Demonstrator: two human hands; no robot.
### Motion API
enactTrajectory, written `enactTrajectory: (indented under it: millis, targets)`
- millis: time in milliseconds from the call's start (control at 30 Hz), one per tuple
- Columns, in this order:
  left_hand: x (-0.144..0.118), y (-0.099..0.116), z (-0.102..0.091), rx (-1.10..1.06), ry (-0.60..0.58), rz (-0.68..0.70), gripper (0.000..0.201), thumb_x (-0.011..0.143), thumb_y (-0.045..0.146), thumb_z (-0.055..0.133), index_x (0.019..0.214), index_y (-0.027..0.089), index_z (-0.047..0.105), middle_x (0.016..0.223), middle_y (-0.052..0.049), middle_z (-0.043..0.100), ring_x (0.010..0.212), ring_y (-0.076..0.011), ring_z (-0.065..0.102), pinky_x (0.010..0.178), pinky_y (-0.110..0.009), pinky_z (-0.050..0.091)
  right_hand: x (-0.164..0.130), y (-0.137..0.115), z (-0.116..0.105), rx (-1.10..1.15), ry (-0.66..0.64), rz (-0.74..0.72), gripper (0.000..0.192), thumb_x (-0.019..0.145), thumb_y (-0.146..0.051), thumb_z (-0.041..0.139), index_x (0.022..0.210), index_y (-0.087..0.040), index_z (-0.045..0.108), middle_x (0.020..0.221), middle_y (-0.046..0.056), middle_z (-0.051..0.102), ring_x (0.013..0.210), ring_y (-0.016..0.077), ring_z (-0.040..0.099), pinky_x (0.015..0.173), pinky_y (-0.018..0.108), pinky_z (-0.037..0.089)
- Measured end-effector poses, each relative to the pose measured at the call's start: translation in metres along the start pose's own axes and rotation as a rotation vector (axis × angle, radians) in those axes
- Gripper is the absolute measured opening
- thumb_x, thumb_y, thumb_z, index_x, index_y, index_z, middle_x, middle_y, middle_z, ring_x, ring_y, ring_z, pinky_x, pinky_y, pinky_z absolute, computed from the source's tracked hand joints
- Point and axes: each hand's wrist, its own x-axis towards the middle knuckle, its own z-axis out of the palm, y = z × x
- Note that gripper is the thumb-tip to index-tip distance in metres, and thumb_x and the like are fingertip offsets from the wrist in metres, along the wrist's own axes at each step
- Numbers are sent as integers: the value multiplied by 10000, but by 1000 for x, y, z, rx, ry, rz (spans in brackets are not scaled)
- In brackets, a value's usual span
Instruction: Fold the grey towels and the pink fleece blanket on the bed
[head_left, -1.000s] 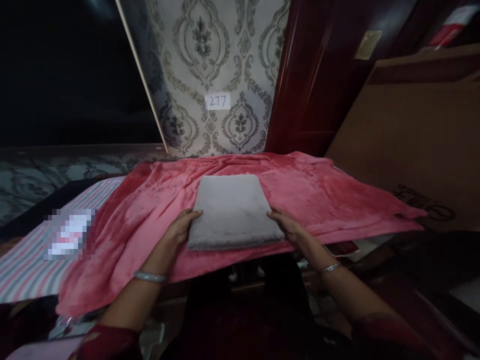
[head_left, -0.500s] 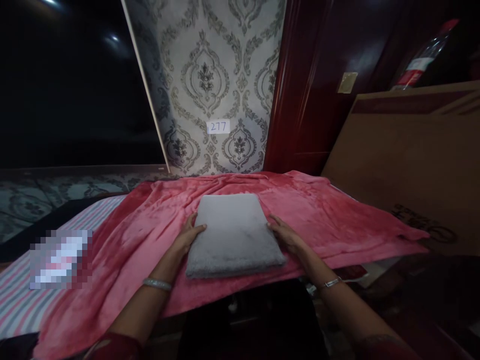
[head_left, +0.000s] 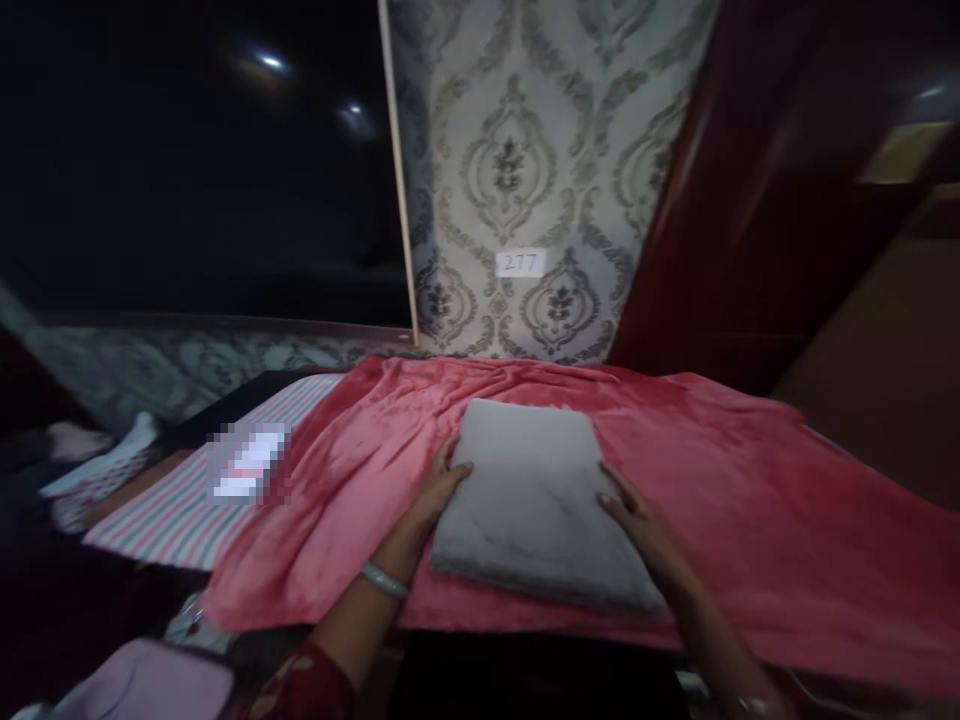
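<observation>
Both hands, left hand [head_left: 439, 487] and right hand [head_left: 637, 520], lie open-fingered against folded grey towel [head_left: 536, 500] edges, pink blanket [head_left: 750, 510] clear around.

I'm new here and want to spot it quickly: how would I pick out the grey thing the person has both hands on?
Find the pink blanket below the patterned wallpaper. On its middle lies a folded grey towel, left hand and right hand at its sides. It's the only grey, neatly squared piece.

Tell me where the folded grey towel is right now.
In the head view, the folded grey towel lies mid-frame on the pink blanket, between the left hand and right hand, below the wall's "277" label.
</observation>
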Motion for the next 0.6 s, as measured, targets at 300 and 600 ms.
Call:
enactTrajectory:
  millis: [300, 600]
  targets:
    - [2, -31, -5, 42, -31, 91, 694, 768, 320, 680, 1432, 216, 505, 1555, -127, 442, 1396, -297, 436, 1164, -448, 342, -4, -1, -8, -254, 86, 106, 905, 703, -797, 598, 1451, -288, 558, 1515, 40, 485, 1459, 348, 346, 1226, 480, 282]
    - [-8, -17, -3, 16, -67, 18, 745, 735, 384, 728, 1424, 204, 506, 1485, -145, 518, 1296, -317, 534, 1080, -441, 441, -7, -5, -2, -55, 101, 188, 485, 698, -766, 645, 1144, -581, 689, 1523, -17, 466, 1457, 238, 331, 1181, 358, 258]
